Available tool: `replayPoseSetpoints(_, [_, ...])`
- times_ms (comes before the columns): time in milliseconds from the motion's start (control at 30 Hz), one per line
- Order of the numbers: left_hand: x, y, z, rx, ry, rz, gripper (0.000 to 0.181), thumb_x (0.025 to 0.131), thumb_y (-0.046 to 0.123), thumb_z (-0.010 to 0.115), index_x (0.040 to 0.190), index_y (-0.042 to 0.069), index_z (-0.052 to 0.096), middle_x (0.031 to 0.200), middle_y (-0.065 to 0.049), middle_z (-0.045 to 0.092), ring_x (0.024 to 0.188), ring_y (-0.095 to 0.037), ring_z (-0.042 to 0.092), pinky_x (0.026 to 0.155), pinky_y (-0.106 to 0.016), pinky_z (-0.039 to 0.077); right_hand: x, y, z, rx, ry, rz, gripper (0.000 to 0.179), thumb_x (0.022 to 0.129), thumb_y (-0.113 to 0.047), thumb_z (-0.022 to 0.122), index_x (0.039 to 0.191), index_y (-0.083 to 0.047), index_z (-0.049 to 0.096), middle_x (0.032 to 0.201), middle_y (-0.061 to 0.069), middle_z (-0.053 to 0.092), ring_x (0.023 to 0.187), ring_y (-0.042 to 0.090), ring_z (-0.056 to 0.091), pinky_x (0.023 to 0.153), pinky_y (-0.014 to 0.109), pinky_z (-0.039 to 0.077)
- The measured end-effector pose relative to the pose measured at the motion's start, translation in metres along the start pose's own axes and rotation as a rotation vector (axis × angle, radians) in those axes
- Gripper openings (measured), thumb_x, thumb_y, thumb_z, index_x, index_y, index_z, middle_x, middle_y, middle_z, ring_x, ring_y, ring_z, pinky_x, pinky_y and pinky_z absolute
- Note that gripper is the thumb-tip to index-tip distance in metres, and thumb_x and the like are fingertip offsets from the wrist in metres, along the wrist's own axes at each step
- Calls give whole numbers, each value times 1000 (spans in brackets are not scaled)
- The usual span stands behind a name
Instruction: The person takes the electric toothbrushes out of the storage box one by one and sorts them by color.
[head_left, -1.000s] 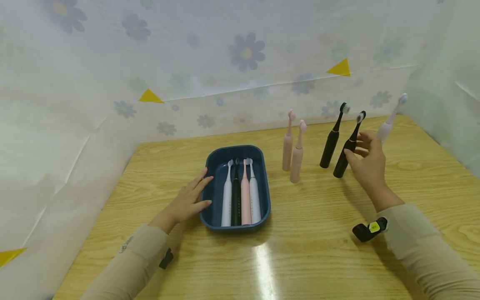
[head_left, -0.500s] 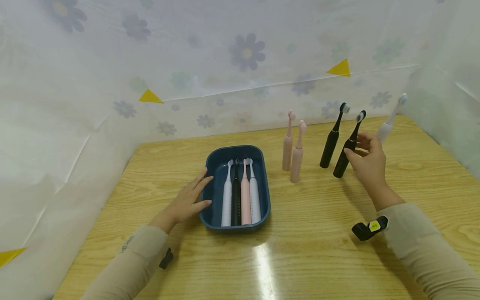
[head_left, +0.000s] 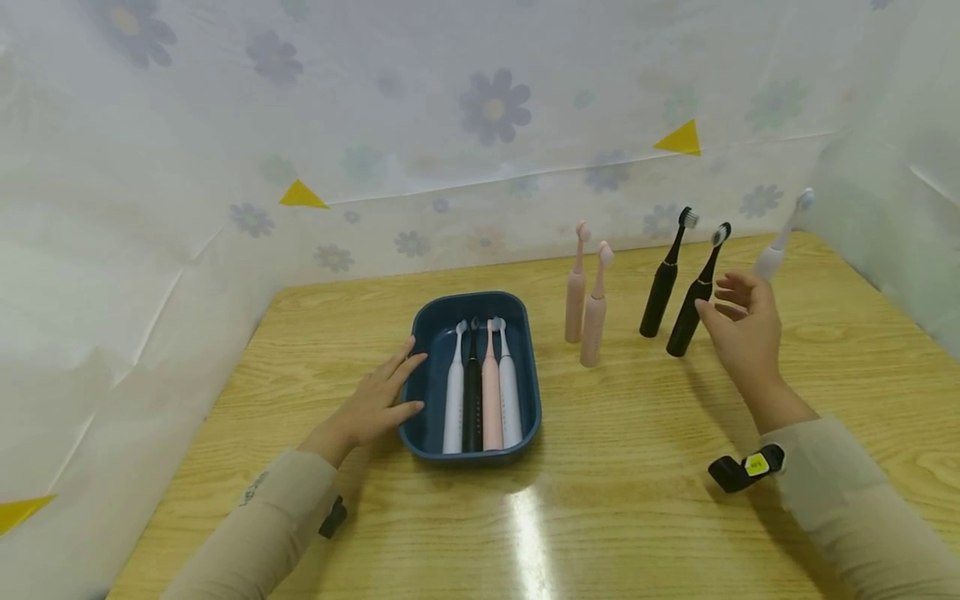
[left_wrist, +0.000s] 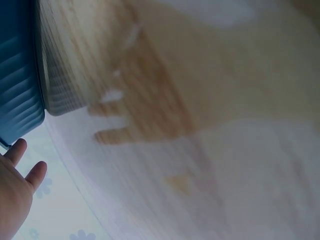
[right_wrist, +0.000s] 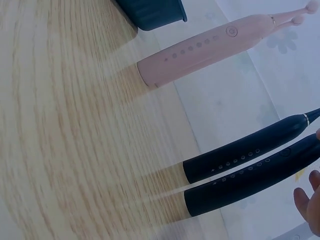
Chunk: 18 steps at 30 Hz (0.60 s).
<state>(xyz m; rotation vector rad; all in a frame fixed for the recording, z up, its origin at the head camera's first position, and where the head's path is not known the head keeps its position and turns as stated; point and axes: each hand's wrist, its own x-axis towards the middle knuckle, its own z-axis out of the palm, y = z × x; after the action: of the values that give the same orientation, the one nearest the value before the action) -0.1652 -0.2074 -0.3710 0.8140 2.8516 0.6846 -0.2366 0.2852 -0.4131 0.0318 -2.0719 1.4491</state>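
Along the left rim of a dark blue tray (head_left: 405, 440), my left hand (head_left: 372, 405) rests with its fingers spread. Inside the tray lie electric toothbrushes side by side: two white ones, a black one (head_left: 472, 400) and a pink one (head_left: 491, 404). My right hand (head_left: 750, 337) is just right of the nearer upright black toothbrush (head_left: 690, 317), its thumb close to the handle and its fingers loosely bent around no object. Whether the thumb touches is hard to tell. A second black toothbrush (head_left: 660, 296) stands just behind it. Both appear in the right wrist view, handles (right_wrist: 255, 182) lowermost.
Two pink toothbrushes (head_left: 593, 329) stand upright between the tray and the black pair. A white toothbrush (head_left: 772, 257) stands behind my right hand, its lower part hidden. The wooden table (head_left: 600, 517) ends at a flower-patterned curtain (head_left: 420, 100) with yellow triangles.
My right hand has drawn slightly to the right, away from the nearer black toothbrush, which stays standing. My left hand and the tray have not moved.
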Motion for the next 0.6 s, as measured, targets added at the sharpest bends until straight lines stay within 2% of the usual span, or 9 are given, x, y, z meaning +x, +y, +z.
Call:
replayPoseSetpoints(167, [0,-1,1,-5,13,6,63,86,31,49,138,13,19,144,-3,0,125,-36,14,86,-65,13,-9,-23,-5,2,11,-27,48,78,-16,63,121,-14,43,114,3,46,97,12,47,79,18,39])
replayPoseSetpoints(367, [0,-3,2,-1,15,10,62,86,30,49,138,14,19,144,-2,-1,125,-35,14,86,-64,15,-24,-72,-4,38,26,-19,44,77,-6,62,117,-6,45,110,4,47,93,10,47,78,18,39])
replayPoseSetpoints(467, [0,-3,2,-6,13,9,62,87,30,48,138,14,18,144,-1,-1,125,-35,14,87,-64,15,-30,-81,-2,113,32,-19,41,76,-3,63,114,-3,47,108,6,48,92,10,48,78,17,39])
replayPoseSetpoints(600, [1,-3,2,-4,11,9,62,87,30,48,139,15,18,144,-1,-2,126,-34,14,87,-64,15,-37,-93,1,141,26,-28,39,76,-1,62,112,-1,48,106,12,49,92,13,49,78,18,40])
